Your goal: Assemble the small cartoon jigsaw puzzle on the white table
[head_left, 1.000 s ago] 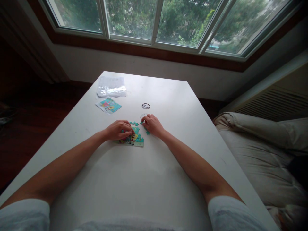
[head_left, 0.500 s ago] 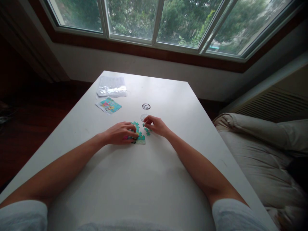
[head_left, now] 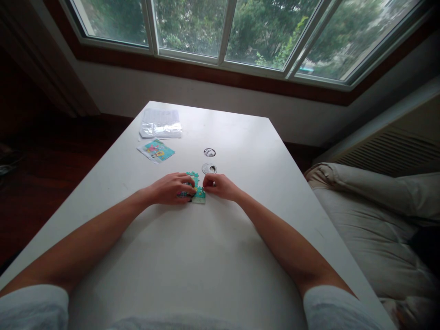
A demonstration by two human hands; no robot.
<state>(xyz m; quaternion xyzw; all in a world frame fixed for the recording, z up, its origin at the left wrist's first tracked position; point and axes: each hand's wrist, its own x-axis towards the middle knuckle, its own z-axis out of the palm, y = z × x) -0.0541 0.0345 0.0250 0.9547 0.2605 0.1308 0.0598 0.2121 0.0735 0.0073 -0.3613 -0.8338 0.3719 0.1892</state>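
Observation:
A partly joined jigsaw puzzle [head_left: 198, 198], mostly teal with a pale lower edge, lies on the white table. Over its left side curls my left hand [head_left: 172, 189], fingers bent and pressing it; they cover much of the picture. My right hand [head_left: 222, 187] is closed in a pinch at the puzzle's right edge, holding a small teal puzzle piece that its fingertips mostly hide. Loose pieces beside the puzzle are hidden under this hand.
Beyond the right hand lie a clear round disc [head_left: 209, 168] and a dark-rimmed round thing [head_left: 209, 152]. A colourful picture card [head_left: 157, 150] and a clear plastic packet [head_left: 161, 123] rest at the far left of the white table [head_left: 192, 270]. A padded seat [head_left: 364, 220] stands to the right.
My right hand has come down and nearer to me, bringing the piece to the puzzle's right edge. The clear disc now shows fully. My left hand has hardly moved.

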